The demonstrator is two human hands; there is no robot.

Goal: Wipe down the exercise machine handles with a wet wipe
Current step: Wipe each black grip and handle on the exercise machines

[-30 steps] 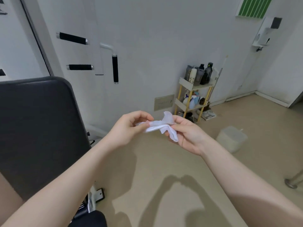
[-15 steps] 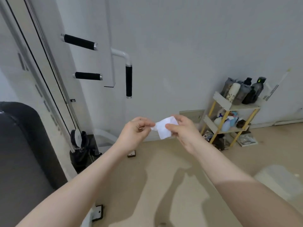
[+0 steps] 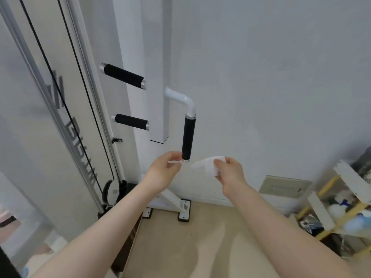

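1. While the wipe (image 3: 208, 164) was not yet on any grip, it hung in mid-air, just right of the lower end of the vertical handle (image 3: 188, 138) and near the viewer's side of the wall (image 3: 271, 77).
2. Right hand (image 3: 228, 173): fingers curled, pinching the wipe's right edge between thumb and fingertips.
3. Left hand (image 3: 163, 173): fingers curled in a pinch just left of the handle's bottom cap; a pale scrap showed at the fingertips, but whether it was a wipe corner could not be told.
4. Wipe, lie: crumpled and partly unfolded, long axis roughly left to right, its free pointed corner aimed left toward the handle's cap.
5. Vertical handle, lie: long axis up and down, black grip pointing at the floor, hung from a bent white tube.
6. Upper bar (image 3: 123, 75) and lower bar (image 3: 131, 121): black grips, further left, long axes roughly left to right, free ends pointing left, each sloping slightly down to the right.
7. Risk, judged: held by one edge only, the wet sheet could slip or tear if it snagged the metal cap.
8. Risk, judged: a bunched wipe might cover only a strip of grip, leaving the far side, toward the wall, unwiped.
9. Risk, judged: the two left bars could be missed.
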